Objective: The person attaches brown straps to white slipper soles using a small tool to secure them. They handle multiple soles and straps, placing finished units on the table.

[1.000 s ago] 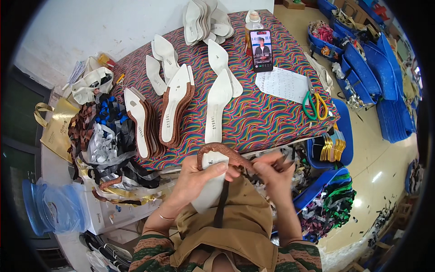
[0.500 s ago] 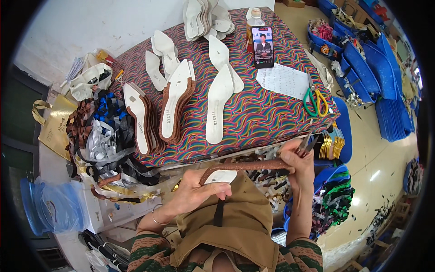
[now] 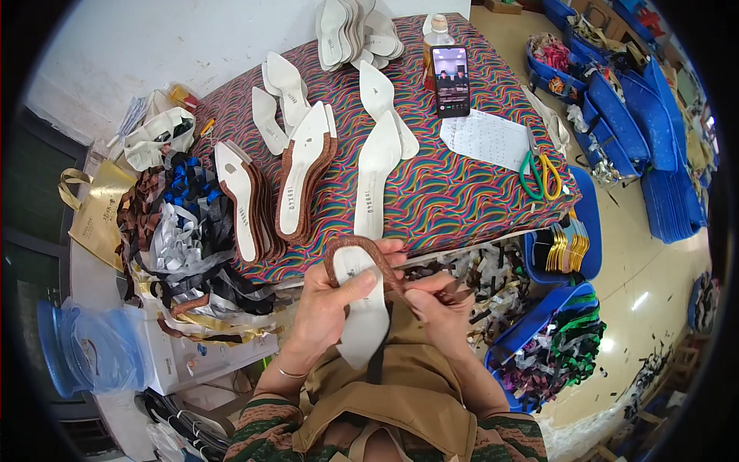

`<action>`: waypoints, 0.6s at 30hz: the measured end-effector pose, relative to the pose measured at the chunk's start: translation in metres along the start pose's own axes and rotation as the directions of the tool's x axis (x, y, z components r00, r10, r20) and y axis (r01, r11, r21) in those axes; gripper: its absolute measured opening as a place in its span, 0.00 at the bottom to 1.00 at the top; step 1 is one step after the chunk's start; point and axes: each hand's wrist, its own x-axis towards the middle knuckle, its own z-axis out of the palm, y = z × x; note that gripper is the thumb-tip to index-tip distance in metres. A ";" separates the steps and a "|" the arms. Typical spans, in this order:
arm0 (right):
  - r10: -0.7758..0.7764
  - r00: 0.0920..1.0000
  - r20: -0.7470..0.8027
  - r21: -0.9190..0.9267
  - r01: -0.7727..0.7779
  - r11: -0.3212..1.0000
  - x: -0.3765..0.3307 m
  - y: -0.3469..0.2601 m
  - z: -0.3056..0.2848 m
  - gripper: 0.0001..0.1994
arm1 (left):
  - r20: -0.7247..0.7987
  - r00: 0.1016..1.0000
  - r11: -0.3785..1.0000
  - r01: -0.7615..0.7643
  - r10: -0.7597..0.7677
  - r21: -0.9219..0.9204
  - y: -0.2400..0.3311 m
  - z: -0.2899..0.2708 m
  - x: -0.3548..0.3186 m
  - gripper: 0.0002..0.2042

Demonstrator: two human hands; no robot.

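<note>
My left hand (image 3: 327, 304) grips a white insole (image 3: 364, 331), its thumb pressed on the upper face. The insole's rounded heel end is up, its pointed toe toward my lap. A brown textured strip (image 3: 339, 245) wraps round the heel edge. My right hand (image 3: 439, 312) is closed on the strip's free end, just right of the insole. Small dark blades stick out of this hand, mostly hidden by the fingers. On the table, stacks of insoles with brown edging (image 3: 304, 185) stand beside plain white insoles (image 3: 377, 173).
A patterned tablecloth (image 3: 462, 192) covers the table. A phone (image 3: 450, 81) leans on a bottle (image 3: 438, 35), near a paper sheet (image 3: 485, 138) and green-and-yellow-handled scissors (image 3: 541, 175). Strip scraps (image 3: 181, 239) hang at the left. Blue bins (image 3: 531, 323) stand at the right.
The insole has turned heel-up in my left hand. My right hand has come down and left, bringing the strip from stretched out sideways to curved round the heel.
</note>
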 end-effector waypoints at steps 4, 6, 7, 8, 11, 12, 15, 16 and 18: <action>-0.036 0.995 0.096 0.045 0.032 0.998 0.005 0.018 0.006 0.04 | 0.053 0.998 0.997 -0.013 0.017 -0.076 0.000 -0.003 0.006 0.17; -0.068 0.992 0.106 0.031 0.065 0.997 0.008 0.017 0.008 0.04 | 0.048 0.998 0.999 -0.047 0.047 0.003 -0.002 -0.009 0.008 0.15; -0.068 0.988 0.139 -0.064 0.078 0.995 0.006 0.021 0.002 0.04 | 0.042 0.998 0.998 -0.055 0.055 0.000 -0.003 -0.012 0.008 0.14; -0.059 0.986 0.155 -0.099 0.075 0.992 0.006 0.020 0.000 0.04 | 0.036 0.997 0.998 -0.064 0.064 -0.003 -0.003 -0.013 0.008 0.14; -0.016 0.983 0.185 -0.205 0.054 0.977 0.003 0.016 -0.005 0.05 | -0.012 0.997 0.988 -0.083 0.082 -0.128 -0.004 -0.019 0.011 0.13; 0.006 0.982 0.186 -0.234 0.038 0.972 -0.001 0.014 -0.006 0.06 | 0.003 0.993 0.980 -0.115 0.117 -0.164 -0.002 -0.021 0.011 0.12; -0.022 0.981 0.193 -0.303 0.081 0.950 -0.007 0.011 -0.004 0.05 | -0.004 0.984 0.960 -0.172 0.176 -0.221 0.005 -0.017 0.013 0.11; -0.047 0.979 0.198 -0.323 0.110 0.940 -0.008 0.010 -0.002 0.05 | 0.001 0.988 0.949 -0.151 0.157 -0.275 0.005 -0.019 0.014 0.11; -0.112 0.959 0.259 -0.463 0.225 0.858 -0.006 0.002 0.003 0.04 | 0.016 0.992 0.919 -0.109 0.124 -0.378 0.005 -0.022 0.014 0.10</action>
